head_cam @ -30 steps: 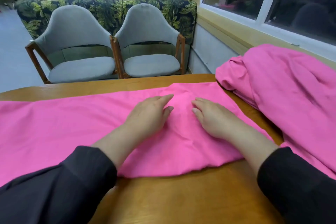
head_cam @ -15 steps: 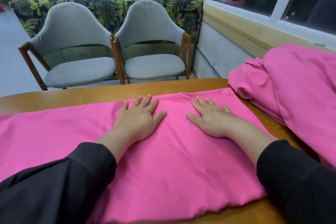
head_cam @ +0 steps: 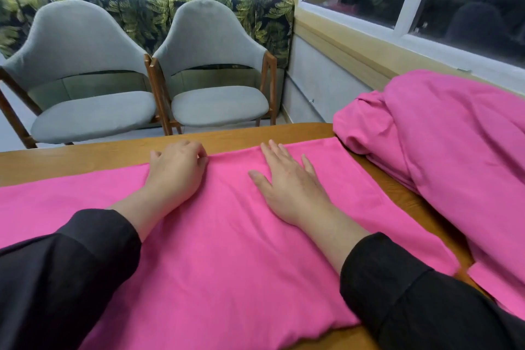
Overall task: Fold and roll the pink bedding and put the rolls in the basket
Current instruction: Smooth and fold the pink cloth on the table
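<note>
Wooden and curved at its far rim, the surface (head_cam: 85, 159) carries a long strip of pink bedding (head_cam: 227, 250) that lies flat across it from left to right, and behind it stand two grey chairs (head_cam: 142, 71) and a leaf-patterned sofa back (head_cam: 142, 11).

Half a second ago both hands lay open in the middle of the cloth. Now they have moved forward to its far edge. The left hand (head_cam: 176, 170) has curled its fingers (head_cam: 202, 157) at that edge, so its grip seems to close on the hem, although the fingertips are bent out of sight and I cannot tell how much cloth is between them. The right hand (head_cam: 287, 179) has not closed: it rests flat, fingers spread, palm pressing on the bedding just beside the same edge.

In my judgement this means that the smoothing is finished and the next fold is starting: the far edge will probably be drawn toward the person. The right hand would need to take the hem also, otherwise the fold could come skewed.

A second heap of pink bedding (head_cam: 454, 150) waits unfolded on the right below the window (head_cam: 412, 0). No basket is visible, so much of the task remains.
</note>
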Available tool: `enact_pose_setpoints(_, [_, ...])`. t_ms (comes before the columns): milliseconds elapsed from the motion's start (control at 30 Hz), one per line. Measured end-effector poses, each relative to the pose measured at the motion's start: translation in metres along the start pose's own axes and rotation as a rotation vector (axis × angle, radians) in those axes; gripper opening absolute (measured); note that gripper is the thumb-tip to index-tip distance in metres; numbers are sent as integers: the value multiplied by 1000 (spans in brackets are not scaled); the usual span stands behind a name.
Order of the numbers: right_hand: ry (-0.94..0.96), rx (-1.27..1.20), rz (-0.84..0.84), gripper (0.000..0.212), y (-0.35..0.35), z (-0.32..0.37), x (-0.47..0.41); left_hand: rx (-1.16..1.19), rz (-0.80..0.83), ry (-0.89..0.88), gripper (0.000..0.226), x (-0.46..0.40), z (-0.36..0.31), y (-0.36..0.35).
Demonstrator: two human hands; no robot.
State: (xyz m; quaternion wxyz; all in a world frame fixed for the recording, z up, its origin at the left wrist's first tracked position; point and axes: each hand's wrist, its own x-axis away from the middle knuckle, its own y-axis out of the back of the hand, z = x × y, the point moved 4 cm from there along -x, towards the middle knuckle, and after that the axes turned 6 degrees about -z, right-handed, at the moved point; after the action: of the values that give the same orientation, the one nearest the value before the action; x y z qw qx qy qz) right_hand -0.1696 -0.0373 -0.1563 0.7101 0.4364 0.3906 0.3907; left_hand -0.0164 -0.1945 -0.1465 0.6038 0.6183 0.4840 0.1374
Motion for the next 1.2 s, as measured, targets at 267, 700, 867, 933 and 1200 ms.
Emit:
enact_pose_setpoints(267, [-8, 129, 194, 81, -8, -2, -1, -29, -76, -55, 23, 2, 0, 3])
enact_pose_setpoints(700, [45, 17, 159, 58, -47, -36, -21, -194, 333, 40, 63, 108, 93, 66])
enact_pose_setpoints(867, [217, -2, 227, 82, -29, 75, -5, -91, 395, 53, 66, 130, 137, 81])
enact_pose_setpoints(933, [318, 40, 317, 81, -26, 157, 12, -41, 378, 47, 66, 131, 145, 90])
enact_pose_setpoints(1200, [387, 90, 333, 72, -96, 310, 45, -266, 286, 354, 68, 171, 282, 148])
